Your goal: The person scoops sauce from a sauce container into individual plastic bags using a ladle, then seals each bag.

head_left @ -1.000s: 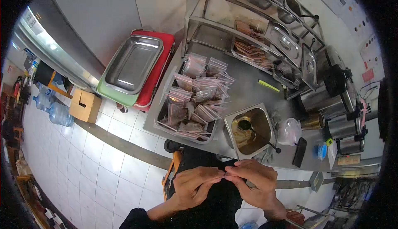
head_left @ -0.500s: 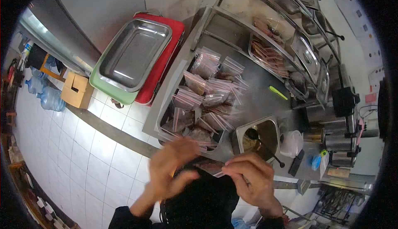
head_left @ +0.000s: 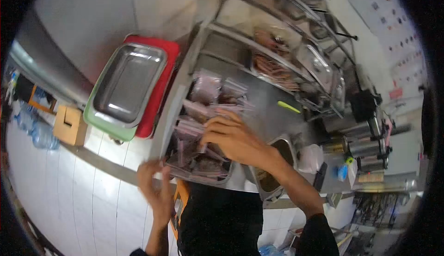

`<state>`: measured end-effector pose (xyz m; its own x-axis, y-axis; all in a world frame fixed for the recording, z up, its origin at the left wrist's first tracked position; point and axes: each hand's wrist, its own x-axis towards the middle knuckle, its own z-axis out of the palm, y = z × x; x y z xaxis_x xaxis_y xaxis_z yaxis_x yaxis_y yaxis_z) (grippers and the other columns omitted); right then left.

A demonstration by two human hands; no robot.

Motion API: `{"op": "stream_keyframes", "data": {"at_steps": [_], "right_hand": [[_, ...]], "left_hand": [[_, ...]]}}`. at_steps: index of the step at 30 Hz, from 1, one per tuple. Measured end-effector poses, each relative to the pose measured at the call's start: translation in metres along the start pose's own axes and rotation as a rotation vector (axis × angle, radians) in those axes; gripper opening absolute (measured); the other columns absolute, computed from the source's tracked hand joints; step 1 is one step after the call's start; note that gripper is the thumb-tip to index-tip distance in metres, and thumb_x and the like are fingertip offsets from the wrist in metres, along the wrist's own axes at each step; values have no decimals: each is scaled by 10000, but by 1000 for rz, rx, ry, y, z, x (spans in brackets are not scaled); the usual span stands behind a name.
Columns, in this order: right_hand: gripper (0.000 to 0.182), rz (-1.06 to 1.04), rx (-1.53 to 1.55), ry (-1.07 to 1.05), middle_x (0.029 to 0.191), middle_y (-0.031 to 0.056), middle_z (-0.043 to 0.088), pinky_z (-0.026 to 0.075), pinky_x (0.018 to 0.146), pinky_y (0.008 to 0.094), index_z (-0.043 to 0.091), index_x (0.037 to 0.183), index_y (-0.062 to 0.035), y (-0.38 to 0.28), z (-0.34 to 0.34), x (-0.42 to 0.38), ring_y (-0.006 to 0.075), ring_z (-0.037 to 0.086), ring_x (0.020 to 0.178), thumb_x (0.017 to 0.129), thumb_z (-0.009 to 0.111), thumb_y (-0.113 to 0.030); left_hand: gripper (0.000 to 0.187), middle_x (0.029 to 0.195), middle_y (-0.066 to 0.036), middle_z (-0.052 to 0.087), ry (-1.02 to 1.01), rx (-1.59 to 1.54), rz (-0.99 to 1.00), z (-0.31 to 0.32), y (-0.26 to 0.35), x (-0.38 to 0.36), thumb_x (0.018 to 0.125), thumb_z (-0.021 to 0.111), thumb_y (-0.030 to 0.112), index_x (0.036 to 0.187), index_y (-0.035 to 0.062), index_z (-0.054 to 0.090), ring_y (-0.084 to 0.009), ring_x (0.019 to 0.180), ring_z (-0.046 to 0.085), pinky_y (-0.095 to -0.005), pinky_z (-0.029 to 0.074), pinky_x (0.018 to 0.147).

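Note:
Small clear zip bags (head_left: 206, 88) with reddish-brown contents fill a metal tray (head_left: 217, 180) on the steel counter. My right hand (head_left: 233, 138) is over the middle of the pile, its fingers bent down among the bags; whatever lies under the fingertips is hidden. Just off the tray's front left corner is my left hand (head_left: 155, 189), blurred, with thumb and fingers apart and nothing between them. Right of the tray sits a deep metal container (head_left: 284, 152), partly covered by my right forearm.
An empty steel tray (head_left: 125, 84) rests on green and red lids at the left. A yellow-green marker (head_left: 289, 106) lies on the counter. Behind it, a metal pan (head_left: 273, 71) holds more bags. Pots (head_left: 370, 145) stand at the right, and a cardboard box (head_left: 69, 125) on the floor.
My right hand has moved from near my body up and forward onto the bags. My left hand has moved left and down. The camera view has shifted, and the bag near my hands is no longer there.

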<state>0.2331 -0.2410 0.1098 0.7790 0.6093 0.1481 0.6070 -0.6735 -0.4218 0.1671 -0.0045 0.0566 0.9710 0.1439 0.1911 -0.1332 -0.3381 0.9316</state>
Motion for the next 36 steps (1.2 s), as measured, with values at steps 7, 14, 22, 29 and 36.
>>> {"op": "stream_keyframes", "data": {"at_steps": [7,14,22,29,36], "right_hand": [[203,449,-49,329,970,147,689,514,811,419,671,981,-37,52,-10,-15,352,647,906,836,532,-7],[124,557,-9,515,890,141,711,523,751,360,679,942,-23,52,-36,-69,279,694,828,893,591,-96],[130,651,162,915,766,81,683,476,682,290,688,839,-16,-110,-34,-197,162,633,723,904,646,-120],[99,968,511,1014,761,105,692,514,713,315,679,824,-4,-170,73,-320,186,662,726,845,582,-10],[106,1167,639,807,799,95,679,510,675,296,683,944,-6,-195,111,-338,169,662,739,914,594,-56]], "left_hand": [[456,1092,-136,597,-116,-758,-731,25,-32,-65,964,546,119,1356,7,343,-236,986,632,-348,555,805],[664,1316,-176,471,55,-681,-603,95,-47,-80,916,630,115,1453,107,240,-258,1014,619,-365,594,688],[295,937,-101,569,-46,-950,-870,113,-68,-61,760,559,60,1050,27,512,-228,758,621,-355,539,517],[209,900,-109,566,-46,-892,-880,110,-86,-63,788,535,64,989,37,485,-220,689,578,-320,485,504],[220,894,-112,613,-138,-1021,-749,128,-51,-43,826,520,50,1045,28,519,-232,740,629,-322,542,601]]}}
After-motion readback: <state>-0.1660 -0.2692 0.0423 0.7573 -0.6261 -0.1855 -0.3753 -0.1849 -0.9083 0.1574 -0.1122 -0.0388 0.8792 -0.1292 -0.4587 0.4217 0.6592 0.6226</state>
